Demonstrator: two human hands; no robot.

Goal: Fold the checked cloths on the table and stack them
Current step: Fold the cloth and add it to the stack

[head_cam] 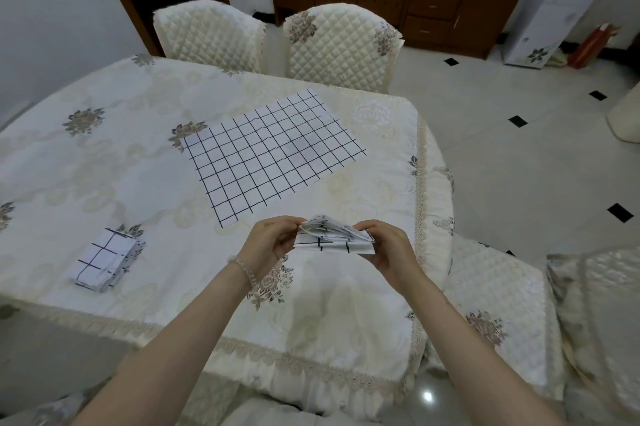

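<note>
A small folded checked cloth point(334, 238), white with black grid lines, is held in the air just above the table's near right part. My left hand point(273, 242) grips its left end and my right hand point(389, 247) grips its right end, fingers curled round the folded layers. A second checked cloth point(273, 152) lies spread flat on the table beyond my hands. A folded checked cloth point(105, 259) lies on the table at the near left.
The table point(104, 155) carries a cream floral tablecloth with a lace hem. Two quilted chairs point(341, 44) stand at its far side, another quilted chair point(495, 314) at the right. A brown cabinet point(457, 10) stands by the back wall on the tiled floor.
</note>
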